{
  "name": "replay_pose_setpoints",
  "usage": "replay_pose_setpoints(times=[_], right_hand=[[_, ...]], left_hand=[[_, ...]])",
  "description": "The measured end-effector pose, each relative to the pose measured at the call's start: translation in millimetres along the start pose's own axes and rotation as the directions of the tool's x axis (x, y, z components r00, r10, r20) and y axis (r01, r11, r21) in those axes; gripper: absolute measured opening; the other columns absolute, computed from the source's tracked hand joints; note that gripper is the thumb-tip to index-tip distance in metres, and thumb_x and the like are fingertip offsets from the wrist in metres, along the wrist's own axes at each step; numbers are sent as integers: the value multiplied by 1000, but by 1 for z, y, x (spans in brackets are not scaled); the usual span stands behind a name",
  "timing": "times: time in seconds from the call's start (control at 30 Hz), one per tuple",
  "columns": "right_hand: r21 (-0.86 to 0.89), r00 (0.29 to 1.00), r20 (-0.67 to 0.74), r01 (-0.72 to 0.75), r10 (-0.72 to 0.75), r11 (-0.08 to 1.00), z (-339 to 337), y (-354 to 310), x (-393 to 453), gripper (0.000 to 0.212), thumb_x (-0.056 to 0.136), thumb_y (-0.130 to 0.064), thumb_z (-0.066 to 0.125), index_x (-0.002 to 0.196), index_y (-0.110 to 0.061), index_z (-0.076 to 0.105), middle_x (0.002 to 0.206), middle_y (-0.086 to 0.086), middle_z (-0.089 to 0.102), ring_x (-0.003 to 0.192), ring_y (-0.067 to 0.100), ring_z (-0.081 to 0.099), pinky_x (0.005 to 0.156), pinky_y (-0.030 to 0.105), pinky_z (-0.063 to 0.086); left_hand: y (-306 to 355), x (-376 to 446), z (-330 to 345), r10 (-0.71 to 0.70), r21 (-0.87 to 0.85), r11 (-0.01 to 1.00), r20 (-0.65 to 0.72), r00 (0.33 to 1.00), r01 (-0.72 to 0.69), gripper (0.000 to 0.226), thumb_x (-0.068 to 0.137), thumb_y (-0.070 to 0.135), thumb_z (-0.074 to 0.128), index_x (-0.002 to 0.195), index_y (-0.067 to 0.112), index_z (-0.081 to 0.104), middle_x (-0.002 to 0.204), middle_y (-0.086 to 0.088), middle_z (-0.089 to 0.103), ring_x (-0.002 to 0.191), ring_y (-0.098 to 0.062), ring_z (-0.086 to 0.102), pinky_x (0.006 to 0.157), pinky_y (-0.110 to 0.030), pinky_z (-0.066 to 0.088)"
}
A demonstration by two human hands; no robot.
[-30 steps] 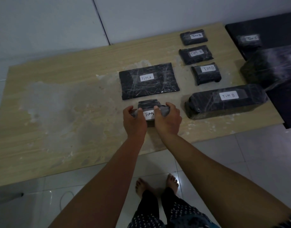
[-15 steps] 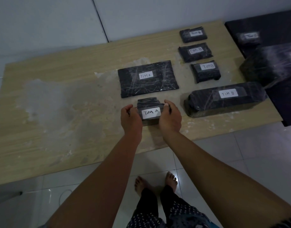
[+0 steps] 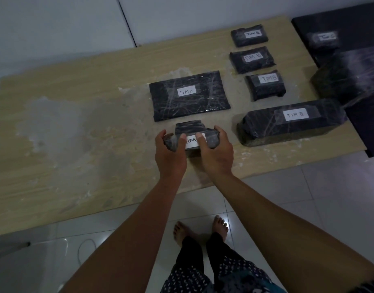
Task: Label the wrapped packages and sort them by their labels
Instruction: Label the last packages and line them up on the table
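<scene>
A small black wrapped package (image 3: 190, 130) with a white "TIM" label (image 3: 192, 142) sits near the front edge of the wooden table (image 3: 76, 127). My left hand (image 3: 171, 151) grips its left end and my right hand (image 3: 215, 153) grips its right end, both thumbs pressing on the label and hiding part of it. Just behind lies a flat black package labelled "TIM A" (image 3: 189, 95).
At the right lie several black packages labelled "TIM B": a long one (image 3: 291, 121) and three small ones (image 3: 265, 84) (image 3: 252, 59) (image 3: 249, 34). Further right, a dark surface (image 3: 350, 22) bears a small labelled package (image 3: 324, 38) and a large wrapped bundle (image 3: 350, 75).
Both thumbs moved back onto the label, covering its last letter; half a second ago the hands were at the sides with the label fully showing.
</scene>
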State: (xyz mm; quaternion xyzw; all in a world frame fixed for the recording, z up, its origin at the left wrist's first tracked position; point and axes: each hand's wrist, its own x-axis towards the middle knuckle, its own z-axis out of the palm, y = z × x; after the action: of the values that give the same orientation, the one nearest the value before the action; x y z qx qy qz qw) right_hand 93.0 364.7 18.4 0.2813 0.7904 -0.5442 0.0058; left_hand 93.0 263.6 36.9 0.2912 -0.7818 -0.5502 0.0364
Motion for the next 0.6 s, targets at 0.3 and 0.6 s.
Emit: replay_pose_setpoints(times=[0.3,0.6], right_hand=[[60,998,-53,45,-42,997,-7,-3,2,36,102,-35,48,133,-22,61,125,-2,66,106,5,55,90,19,40],[103,998,4,56,-57,993,-12,2,2,42,104,-41,39,138,-22,56,130,0,63,112,6,55,94,18,40]], left_hand=[[-12,6,0,45,-56,997,10,999,-45,35,100,23,46,135,17,45,115,6,61,99,-7,57,82,-13,45],[-18,0,-10,78,12,997,75,994,-79,44,102,37,40,143,21,39,117,5,59,103,-10,57,85,-22,43]])
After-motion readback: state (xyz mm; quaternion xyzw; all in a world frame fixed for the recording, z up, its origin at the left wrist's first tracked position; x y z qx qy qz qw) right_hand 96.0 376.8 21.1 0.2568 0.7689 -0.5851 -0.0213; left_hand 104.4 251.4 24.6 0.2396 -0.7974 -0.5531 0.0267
